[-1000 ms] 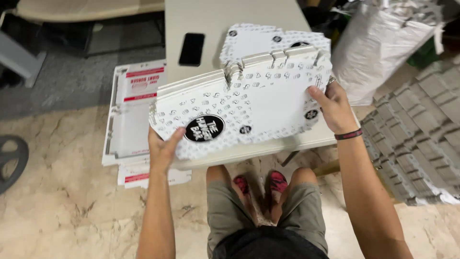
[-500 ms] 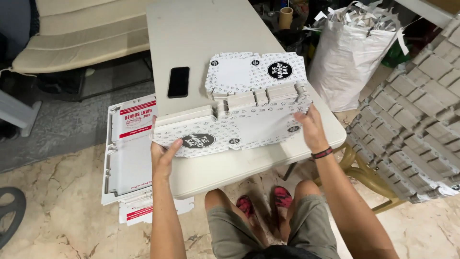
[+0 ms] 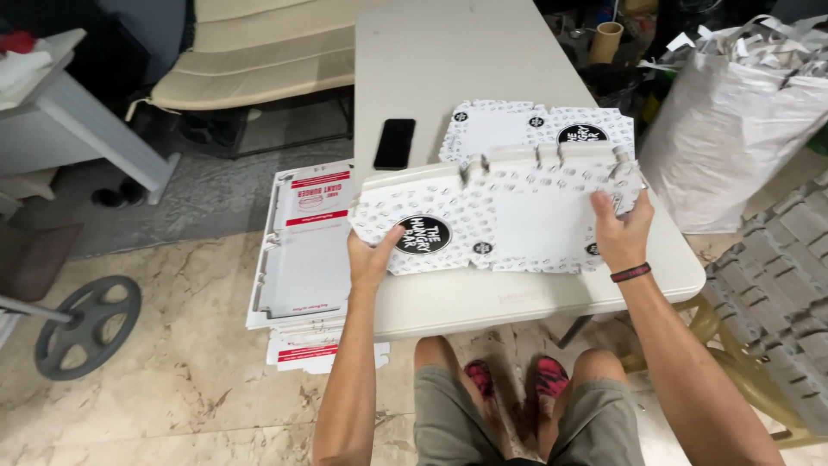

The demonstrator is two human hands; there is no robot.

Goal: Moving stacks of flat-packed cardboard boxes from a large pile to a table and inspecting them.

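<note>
White plastic tabletop [image 3: 448, 78]: long and rectangular, it runs away from you, its near edge just over your knees.
Floor: beige marble-look tiles [image 3: 155, 406] near you, a grey mat [image 3: 198, 185] farther back by a cream cushioned bench [image 3: 259, 52].
Room clutter: a dark round weight plate [image 3: 86, 326] lies on the tiles at your left; grey egg-tray stacks [image 3: 776, 267] rise at your right.
Printed cardboard box blanks: two on the tabletop. You hold one flat white die-cut cardboard blank with small black print and a round black badge [image 3: 500, 220]; a second like it [image 3: 517, 129] lies flat behind, partly covered by the first.
Left hand [image 3: 371, 259]: closed on the near left corner of the held blank, thumb on top beside the black badge.
Right hand [image 3: 621, 233]: gripping the right edge of the same blank, fingers curled over it; a dark band sits on that wrist.
Where the held blank is: raised slightly over the near end of the tabletop, its notched flaps pointing away from you.
Phones: one black smartphone [image 3: 395, 143], face down on the tabletop, just left of the blanks and clear of them.
Red-and-white flat cartons [image 3: 306, 250]: one stack on the floor left of the tabletop; you cannot count its layers.
Containers: one large white woven sack [image 3: 733, 147] at the right, stuffed with white cardboard scraps; one brown cardboard tube [image 3: 606, 41] stands beyond the far corner.
</note>
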